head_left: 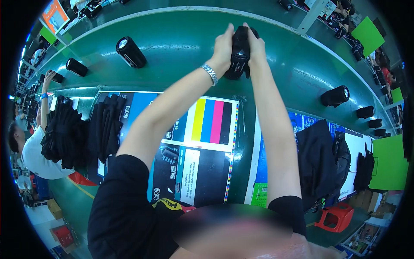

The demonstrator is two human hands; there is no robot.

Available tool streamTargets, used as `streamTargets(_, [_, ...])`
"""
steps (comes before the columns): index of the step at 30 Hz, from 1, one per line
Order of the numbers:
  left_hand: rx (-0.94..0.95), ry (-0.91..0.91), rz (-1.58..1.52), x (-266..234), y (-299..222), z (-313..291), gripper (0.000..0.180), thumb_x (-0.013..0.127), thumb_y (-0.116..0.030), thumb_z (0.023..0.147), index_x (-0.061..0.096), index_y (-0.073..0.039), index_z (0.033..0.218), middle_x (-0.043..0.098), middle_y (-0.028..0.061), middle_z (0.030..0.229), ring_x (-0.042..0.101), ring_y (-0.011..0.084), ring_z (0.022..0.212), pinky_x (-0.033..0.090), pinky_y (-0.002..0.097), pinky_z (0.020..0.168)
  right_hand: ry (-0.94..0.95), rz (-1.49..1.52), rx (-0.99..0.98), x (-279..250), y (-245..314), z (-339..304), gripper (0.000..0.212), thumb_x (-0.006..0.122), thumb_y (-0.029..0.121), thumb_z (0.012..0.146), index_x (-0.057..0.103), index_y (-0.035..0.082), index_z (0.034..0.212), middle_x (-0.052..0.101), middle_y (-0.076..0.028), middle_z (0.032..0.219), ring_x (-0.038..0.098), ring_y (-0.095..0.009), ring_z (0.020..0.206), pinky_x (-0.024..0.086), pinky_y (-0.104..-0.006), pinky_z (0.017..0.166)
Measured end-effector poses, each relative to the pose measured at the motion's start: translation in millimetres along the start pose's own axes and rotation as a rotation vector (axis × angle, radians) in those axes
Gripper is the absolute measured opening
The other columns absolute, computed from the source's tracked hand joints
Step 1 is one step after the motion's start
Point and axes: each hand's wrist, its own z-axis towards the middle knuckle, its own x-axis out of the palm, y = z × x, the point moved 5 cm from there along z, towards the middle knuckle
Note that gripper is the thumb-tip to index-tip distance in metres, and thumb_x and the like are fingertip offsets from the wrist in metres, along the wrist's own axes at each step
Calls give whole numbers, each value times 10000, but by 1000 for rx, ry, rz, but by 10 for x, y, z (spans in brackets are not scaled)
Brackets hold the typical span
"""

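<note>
Out at arm's length over the green belt, my left hand [222, 51] and my right hand [257, 46] close round a black cylindrical speaker [238, 64] from its two sides. Dark, soft-looking material, perhaps a strap or bag, covers part of it; its exact shape is hard to make out. Both thumbs point toward the far end. To the left on the belt stands another black speaker [130, 52] with a round silvery end, and beyond it a smaller-looking one [76, 67]. A further speaker [335, 96] lies to the right.
Printed sheets [172, 172] cover the near work surface. Bundles of black cloth bags [64, 134] lie at the left, and black cloth [317, 159] at the right. A co-worker in a white shirt [41, 153] reaches to the belt at far left. A red stool [335, 217] stands lower right.
</note>
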Motion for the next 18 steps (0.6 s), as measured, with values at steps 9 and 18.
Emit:
streamTargets(9, [211, -95, -33, -171, 457, -95, 502, 341, -344, 978, 631, 24, 800, 631, 50, 758, 543, 126, 690, 439, 276, 707, -48, 254, -247, -360, -557, -30, 200, 677, 143, 813, 663, -56, 818, 633, -24, 765, 527, -109, 660, 446, -277, 625])
streamTargets(18, [211, -127, 182, -345, 402, -42, 540, 358, -393, 979, 628, 62, 872, 665, 115, 785, 587, 174, 708, 462, 310, 734, -279, -273, -332, -542, -359, -169, 340, 654, 293, 845, 667, -41, 784, 644, -66, 726, 592, -178, 678, 468, -331, 641])
